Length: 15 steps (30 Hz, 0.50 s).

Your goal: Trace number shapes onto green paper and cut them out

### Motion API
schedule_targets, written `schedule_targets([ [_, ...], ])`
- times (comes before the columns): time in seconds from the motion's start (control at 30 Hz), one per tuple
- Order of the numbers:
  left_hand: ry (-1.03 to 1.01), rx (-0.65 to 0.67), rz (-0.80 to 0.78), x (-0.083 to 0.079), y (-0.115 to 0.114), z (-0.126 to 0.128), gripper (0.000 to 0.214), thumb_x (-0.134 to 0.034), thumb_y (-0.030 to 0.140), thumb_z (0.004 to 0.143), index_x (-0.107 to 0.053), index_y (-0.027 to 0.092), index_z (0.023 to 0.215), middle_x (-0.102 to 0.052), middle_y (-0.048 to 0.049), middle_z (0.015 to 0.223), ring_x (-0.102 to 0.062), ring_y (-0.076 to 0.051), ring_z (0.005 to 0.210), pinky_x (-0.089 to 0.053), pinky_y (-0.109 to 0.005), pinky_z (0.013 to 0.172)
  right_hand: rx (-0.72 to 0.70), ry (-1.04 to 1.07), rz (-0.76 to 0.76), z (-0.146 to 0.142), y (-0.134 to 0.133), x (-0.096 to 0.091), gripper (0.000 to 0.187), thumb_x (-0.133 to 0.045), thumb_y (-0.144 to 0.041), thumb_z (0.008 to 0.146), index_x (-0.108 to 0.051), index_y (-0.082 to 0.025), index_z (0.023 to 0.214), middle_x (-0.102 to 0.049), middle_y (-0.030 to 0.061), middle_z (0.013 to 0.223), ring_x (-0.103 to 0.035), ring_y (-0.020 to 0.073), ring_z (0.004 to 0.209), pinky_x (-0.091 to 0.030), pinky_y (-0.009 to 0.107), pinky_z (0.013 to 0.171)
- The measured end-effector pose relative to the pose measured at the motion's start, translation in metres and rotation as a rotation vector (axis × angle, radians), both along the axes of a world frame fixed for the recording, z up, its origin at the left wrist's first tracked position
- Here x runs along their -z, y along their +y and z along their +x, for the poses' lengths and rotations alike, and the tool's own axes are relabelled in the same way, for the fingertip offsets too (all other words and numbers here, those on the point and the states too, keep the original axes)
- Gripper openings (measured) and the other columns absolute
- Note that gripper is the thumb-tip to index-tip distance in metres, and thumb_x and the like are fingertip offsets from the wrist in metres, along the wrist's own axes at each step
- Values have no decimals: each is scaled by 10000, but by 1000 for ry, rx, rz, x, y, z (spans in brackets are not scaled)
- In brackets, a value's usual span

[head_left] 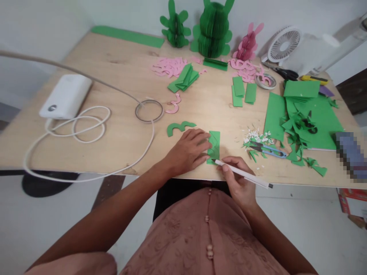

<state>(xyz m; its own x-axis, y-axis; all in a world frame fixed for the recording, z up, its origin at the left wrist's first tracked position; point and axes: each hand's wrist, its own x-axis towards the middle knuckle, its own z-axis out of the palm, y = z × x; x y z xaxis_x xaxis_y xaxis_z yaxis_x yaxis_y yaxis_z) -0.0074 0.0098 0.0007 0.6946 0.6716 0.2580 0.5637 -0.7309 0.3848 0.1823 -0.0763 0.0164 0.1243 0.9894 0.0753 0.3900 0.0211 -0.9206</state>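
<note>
My right hand (239, 179) grips a white pen (243, 175), its dark tip at the lower end of a small green paper rectangle (215, 139). A curvy line is drawn on that paper. Fingers spread, my left hand (190, 149) lies flat on the table with its fingertips on the paper's left edge. Just beyond the left hand lies a green wavy cut-out (180, 126), with a pink wavy cut-out (174, 105) farther back. To the right of the paper are blue-handled thread snips (271, 150) beside white and green paper scraps (256, 136).
Honeycomb paper figures, green (215, 30) and pink (247, 44), stand along the back near a small white fan (284, 45). Green sheets and offcuts (323, 122) cover the right side. At left sit a white power bank (67, 95) and its looping cable (151, 141).
</note>
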Motion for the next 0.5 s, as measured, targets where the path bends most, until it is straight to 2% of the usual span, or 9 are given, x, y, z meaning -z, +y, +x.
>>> schedule_targets([
  [0.23,-32,5,6,1,1,-1,204,-512,323,926,-628,191,1030,-572,-114,1295,-438,-299,1260,-333,-493,1084,-36,-258,125,-6,2,-1,99,-589,-275,857,-650,-211,812,-711,10,689,-655,161,609,-496,268,579],
  [0.5,-42,13,16,2,1,-1,202,-526,313,920,-627,177,1030,-579,-126,1281,-448,-305,1248,-339,-494,1074,-65,-308,171,-6,2,1,105,-586,-252,875,-656,-202,815,-713,9,690,-653,155,616,-491,264,595],
])
